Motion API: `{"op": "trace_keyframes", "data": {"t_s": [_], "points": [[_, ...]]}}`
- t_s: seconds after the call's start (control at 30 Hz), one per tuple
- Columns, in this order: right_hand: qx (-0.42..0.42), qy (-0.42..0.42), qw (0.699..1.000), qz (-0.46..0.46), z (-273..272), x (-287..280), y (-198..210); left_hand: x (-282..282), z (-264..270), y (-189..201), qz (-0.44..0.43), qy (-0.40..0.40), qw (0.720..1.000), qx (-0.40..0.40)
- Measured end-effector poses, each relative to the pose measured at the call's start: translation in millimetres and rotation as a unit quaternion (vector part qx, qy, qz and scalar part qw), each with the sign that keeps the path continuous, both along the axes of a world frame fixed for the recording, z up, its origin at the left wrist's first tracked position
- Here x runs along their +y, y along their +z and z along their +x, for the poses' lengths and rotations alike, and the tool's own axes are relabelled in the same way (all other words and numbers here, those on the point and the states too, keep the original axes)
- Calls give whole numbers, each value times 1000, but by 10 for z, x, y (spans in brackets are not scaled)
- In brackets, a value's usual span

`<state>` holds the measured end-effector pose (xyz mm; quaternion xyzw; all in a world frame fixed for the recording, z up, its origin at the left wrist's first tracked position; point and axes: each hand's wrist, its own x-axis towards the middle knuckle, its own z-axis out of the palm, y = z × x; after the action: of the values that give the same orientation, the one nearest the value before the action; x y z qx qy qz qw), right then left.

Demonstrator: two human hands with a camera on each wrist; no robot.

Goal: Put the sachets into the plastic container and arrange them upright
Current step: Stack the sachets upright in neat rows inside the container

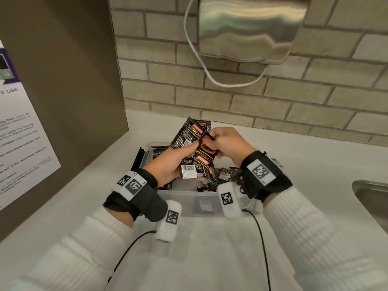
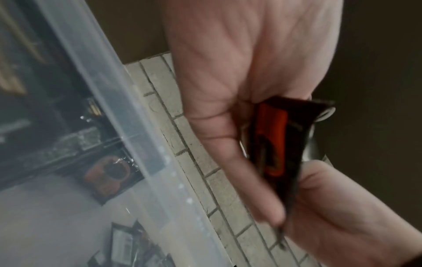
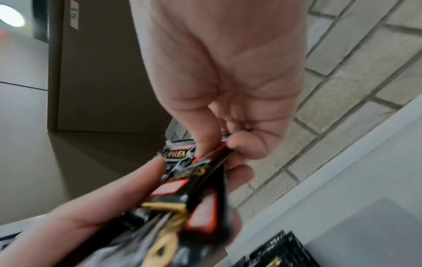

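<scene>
Both hands work above a clear plastic container (image 1: pixel 190 197) sitting on a white countertop (image 1: pixel 294 164), sink edge (image 1: pixel 369 196) at far right, brick-tile wall (image 1: pixel 252 97) behind. Left hand (image 1: pixel 168 164) grips a fanned bundle of black coffee sachets (image 1: pixel 190 133), thumb pressed across the front of the stack, fingers curled behind it. Right hand (image 1: pixel 227 143) pinches the top end of one sachet with the orange cup print (image 1: pixel 206 147) between thumb and fingertips; right wrist view shows that pinch at the sealed end, though blurred. Bundle is held just above the container's far half, not yet inside. More loose sachets (image 1: pixel 222 177) lie flat and jumbled on the container floor, a few leaning along the left wall; none clearly arranged upright. Judgement on handling: sachets look light, thin, glossy foil-film, so slippery against each other and prone to fanning or sliding out of a stack; flexible, powder-filled, not fragile but will flop unless supported. Best hold is likely the flat crimped seal at an end for single ones, or squeezing a squared stack across its faces at mid-height. Standing them needs a wall or neighbours to lean on, else they will probably topple.
</scene>
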<state>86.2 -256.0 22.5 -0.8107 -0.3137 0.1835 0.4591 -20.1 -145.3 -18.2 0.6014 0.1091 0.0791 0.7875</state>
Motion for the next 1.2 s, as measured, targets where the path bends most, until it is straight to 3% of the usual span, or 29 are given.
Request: {"op": "trace_keyframes", "data": {"t_s": [0.13, 0.23, 0.37, 0.47, 0.53, 0.57, 0.7, 0.83, 0.9, 1.07, 1.2], "points": [[70, -101, 977, 176, -59, 109, -222, 131, -39, -71, 11, 131, 991, -14], [177, -192, 905, 336, -74, 103, -404, 256, -110, -163, 11, 193, 981, -18], [363, -211, 793, 441, -192, 148, -549, 284, -147, -225, 15, 239, 970, -45], [414, -186, 764, 459, -284, 196, -643, 269, -139, -255, 65, 277, 956, -74], [401, -176, 766, 470, -331, 209, -660, 267, -130, -275, 130, 318, 937, -69], [375, -172, 783, 465, -353, 215, -657, 264, -129, -278, 175, 334, 924, -63], [200, -184, 896, 350, -441, 280, -657, 206, -157, -190, 367, 380, 847, -57], [174, -113, 921, 328, -604, 299, -526, 203, -201, -59, 599, 369, 695, -149], [181, -80, 926, 322, -615, 294, -500, 210, -216, -25, 668, 328, 639, -195], [247, -55, 905, 343, -565, 290, -498, 246, -225, -25, 718, 277, 611, -188], [294, -98, 878, 365, -500, 286, -473, 243, -168, -131, 714, 241, 635, -171]]}}
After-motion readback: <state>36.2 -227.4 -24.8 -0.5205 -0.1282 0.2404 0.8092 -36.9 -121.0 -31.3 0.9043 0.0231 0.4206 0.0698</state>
